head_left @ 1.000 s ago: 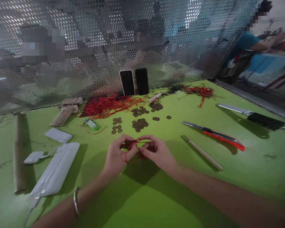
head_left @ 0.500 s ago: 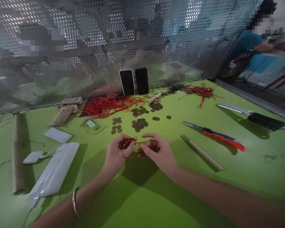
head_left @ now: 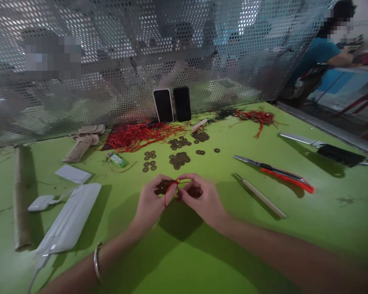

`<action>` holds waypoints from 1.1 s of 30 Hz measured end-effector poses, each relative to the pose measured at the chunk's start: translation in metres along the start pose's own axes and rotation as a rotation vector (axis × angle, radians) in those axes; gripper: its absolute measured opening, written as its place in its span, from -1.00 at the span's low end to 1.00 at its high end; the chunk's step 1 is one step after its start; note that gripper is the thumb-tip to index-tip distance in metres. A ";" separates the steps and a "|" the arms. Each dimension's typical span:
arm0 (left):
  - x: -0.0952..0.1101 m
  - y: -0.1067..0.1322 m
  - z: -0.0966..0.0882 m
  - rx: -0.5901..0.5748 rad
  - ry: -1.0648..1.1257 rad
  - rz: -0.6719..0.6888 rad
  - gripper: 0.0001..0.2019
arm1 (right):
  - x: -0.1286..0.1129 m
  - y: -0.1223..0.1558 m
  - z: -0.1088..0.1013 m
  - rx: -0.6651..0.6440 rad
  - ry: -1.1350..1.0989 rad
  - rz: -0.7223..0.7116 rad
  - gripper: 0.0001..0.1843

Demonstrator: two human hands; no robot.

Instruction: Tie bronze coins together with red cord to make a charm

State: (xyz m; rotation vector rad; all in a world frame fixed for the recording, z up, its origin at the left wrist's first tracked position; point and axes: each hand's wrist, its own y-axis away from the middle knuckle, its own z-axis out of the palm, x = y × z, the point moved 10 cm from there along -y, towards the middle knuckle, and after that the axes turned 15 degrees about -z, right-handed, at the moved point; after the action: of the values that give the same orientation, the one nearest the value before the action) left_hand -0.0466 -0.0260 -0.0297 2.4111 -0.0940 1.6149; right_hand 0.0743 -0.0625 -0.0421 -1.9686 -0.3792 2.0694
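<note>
Thin red cord [head_left: 165, 199] is looped between my two hands above the green table. My left hand [head_left: 153, 200] pinches it between thumb and forefinger, and a loop hangs over the thumb. Close against it, my right hand [head_left: 204, 198] grips the cord with bent fingers, its forefinger reaching to the small loop at the top. Dark coins, partly hidden, show behind the left fingers. Just beyond the hands lie piles of round coins with holes [head_left: 179, 160]. A pointed tool with a pale wooden handle [head_left: 260, 196] rests right of my right hand.
An orange box cutter [head_left: 286, 176] and a black-handled brush [head_left: 340, 155] lie at right. Red cords [head_left: 138, 136] and two phones [head_left: 171, 105] are at the back, before a perforated metal screen [head_left: 110, 73]. A white power strip or case [head_left: 72, 220] lies left. A person in teal sits beyond.
My hands have drawn together, with the right forefinger now curled down onto the cord near the left thumb. The red loop has swung closer to the left thumb.
</note>
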 end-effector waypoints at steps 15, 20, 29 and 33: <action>-0.003 0.002 0.006 -0.031 0.048 -0.055 -0.86 | 0.006 -0.002 0.001 -0.023 0.015 0.019 -0.74; -0.006 0.001 0.006 -0.029 0.036 -0.070 -0.83 | 0.004 -0.003 0.000 -0.018 0.050 -0.001 -0.77; -0.013 0.000 0.006 -0.036 0.150 -0.141 -0.87 | 0.004 -0.001 0.001 -0.039 0.032 -0.005 -0.73; -0.013 0.000 0.004 -0.038 0.182 -0.129 -0.89 | 0.002 -0.001 0.001 -0.038 0.016 -0.002 -0.73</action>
State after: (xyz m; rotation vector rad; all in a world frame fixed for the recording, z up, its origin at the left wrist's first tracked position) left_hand -0.0478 -0.0284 -0.0436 2.1824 0.0613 1.7458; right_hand 0.0733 -0.0604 -0.0436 -2.0041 -0.4201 2.0588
